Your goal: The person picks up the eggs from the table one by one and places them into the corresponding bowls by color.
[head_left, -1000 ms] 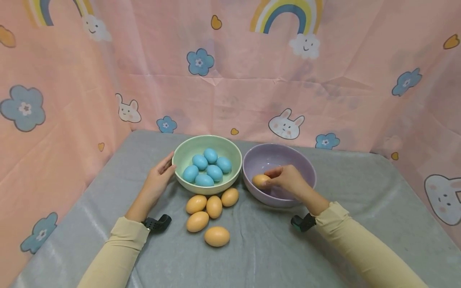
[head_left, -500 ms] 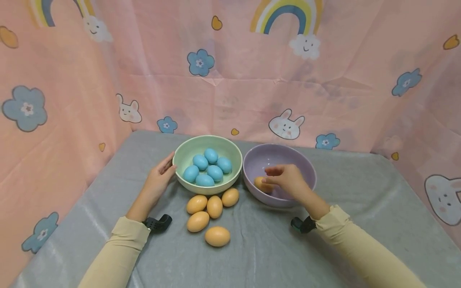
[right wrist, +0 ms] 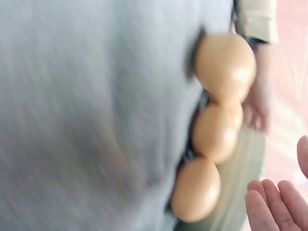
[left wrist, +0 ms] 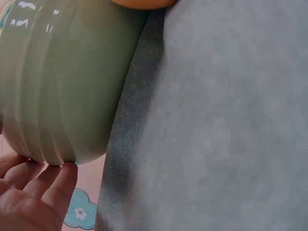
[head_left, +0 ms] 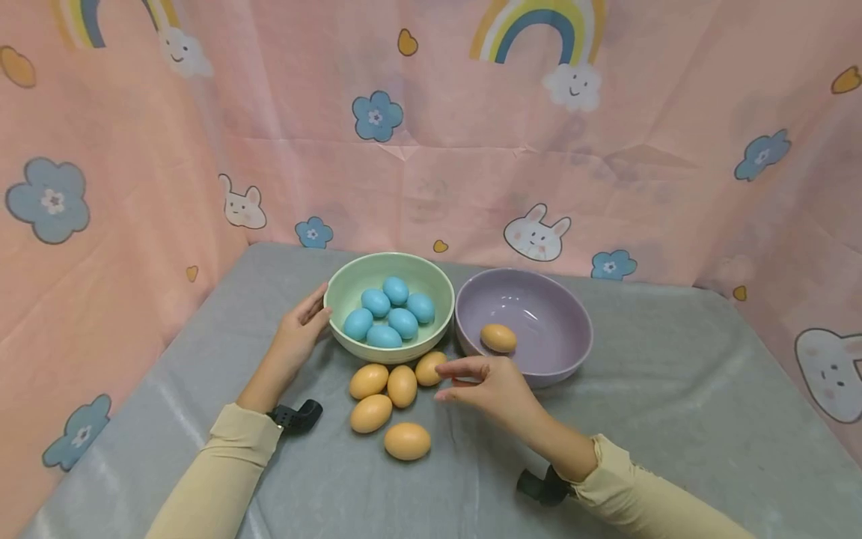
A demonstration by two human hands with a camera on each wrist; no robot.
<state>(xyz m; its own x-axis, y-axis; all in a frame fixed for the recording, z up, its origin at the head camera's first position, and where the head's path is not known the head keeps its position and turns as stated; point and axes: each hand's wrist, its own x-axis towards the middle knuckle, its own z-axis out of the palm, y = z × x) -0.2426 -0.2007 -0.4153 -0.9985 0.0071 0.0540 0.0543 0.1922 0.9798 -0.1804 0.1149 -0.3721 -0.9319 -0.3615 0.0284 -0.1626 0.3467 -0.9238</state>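
Observation:
The left hand [head_left: 296, 337] rests against the left side of a light green bowl [head_left: 441, 329]. In the left wrist view its fairly straight fingertips touch the outer wall of the green bowl [left wrist: 72, 86]. Several blue eggs [head_left: 402, 323] lie inside that bowl. The right hand [head_left: 501, 393] holds nothing, thumb and fingers spread apart, just right of an orange-brown egg [head_left: 428, 370] on the cloth. Whether it touches this egg I cannot tell. One orange-brown egg [head_left: 498, 338] lies in the purple bowl [head_left: 552, 322]. Blurred eggs [right wrist: 196, 189] stand beyond the right fingers in the right wrist view.
More orange-brown eggs [head_left: 407, 442] lie on the grey cloth [head_left: 673, 389] in front of the green bowl. Both bowls stand side by side. A pink printed curtain [head_left: 444, 172] surrounds the table at the back and sides. Each wrist wears a black camera strap [head_left: 296, 417].
The right hand has let go of an egg inside the purple bowl, then moved out toward the eggs on the cloth, nearer and to the left. The left hand has stayed at the green bowl.

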